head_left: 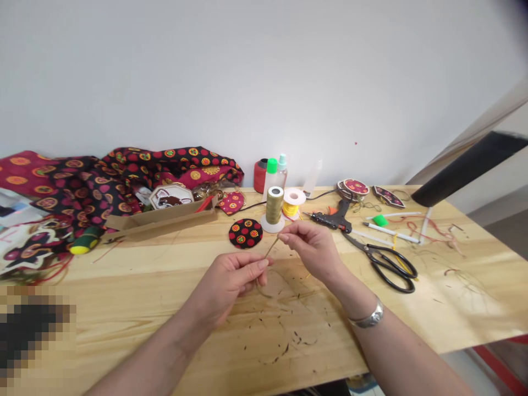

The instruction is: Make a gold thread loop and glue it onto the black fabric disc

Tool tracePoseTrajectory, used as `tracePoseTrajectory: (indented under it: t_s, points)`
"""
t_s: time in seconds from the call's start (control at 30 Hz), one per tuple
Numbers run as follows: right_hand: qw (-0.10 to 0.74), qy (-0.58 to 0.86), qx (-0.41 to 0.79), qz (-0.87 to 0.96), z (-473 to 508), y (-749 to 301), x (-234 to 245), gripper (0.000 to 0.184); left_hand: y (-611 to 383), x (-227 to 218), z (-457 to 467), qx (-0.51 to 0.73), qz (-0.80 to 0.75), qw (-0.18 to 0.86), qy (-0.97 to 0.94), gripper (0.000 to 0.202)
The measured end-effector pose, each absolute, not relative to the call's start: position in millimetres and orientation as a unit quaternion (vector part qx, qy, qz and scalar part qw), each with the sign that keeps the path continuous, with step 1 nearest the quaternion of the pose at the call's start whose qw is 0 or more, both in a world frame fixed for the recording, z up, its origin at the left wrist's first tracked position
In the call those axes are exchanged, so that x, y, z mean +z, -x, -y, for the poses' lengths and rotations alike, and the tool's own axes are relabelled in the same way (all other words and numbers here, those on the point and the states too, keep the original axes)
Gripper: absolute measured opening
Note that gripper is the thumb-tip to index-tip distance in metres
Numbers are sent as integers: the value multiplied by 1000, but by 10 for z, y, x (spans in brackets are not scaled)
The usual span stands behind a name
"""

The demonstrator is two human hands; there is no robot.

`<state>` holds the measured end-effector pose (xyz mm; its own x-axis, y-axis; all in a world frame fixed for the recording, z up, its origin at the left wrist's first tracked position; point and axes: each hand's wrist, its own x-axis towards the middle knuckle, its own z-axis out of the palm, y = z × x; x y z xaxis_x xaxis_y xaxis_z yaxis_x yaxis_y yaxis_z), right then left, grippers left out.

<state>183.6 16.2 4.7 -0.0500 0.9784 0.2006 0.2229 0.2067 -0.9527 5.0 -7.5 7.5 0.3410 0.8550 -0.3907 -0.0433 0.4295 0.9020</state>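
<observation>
Between my two hands a thin olive-brown cord (271,248) is stretched on a slant above the table. My left hand (237,278) pinches its lower end between thumb and forefinger, and a loose loop of it dangles below the fingers. With thumb and fingertips my right hand (307,247) grips the upper end; a silver bracelet (370,314) circles that wrist. Just beyond the hands stand an olive thread spool (274,208) and a spool of yellow cord (291,209). A round black patterned fabric disc (246,234) lies flat behind my left hand.
Black-handled scissors (394,268) and a glue gun (336,219) lie to the right. Bottles (272,179) stand by the wall. Patterned cloth (165,165) and an open cardboard box (160,220) fill the left back. Dark scraps (295,341) litter the wooden table (152,275).
</observation>
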Motion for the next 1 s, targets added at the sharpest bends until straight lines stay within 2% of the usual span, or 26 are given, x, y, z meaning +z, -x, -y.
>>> tracePoseTrajectory:
  t_s: [0.23, 0.7, 1.0]
  points:
    - [519, 534, 399, 535, -222, -1900, 130, 15, -36, 81, 78, 284, -482, 706, -435, 26]
    - [564, 515, 408, 500, -304, -1981, 91, 21, -39, 88, 80, 276, -487, 698, -447, 26]
    - [547, 541, 372, 519, -330, -2020, 60, 21, -36, 113, 67, 290, -514, 624, -512, 27]
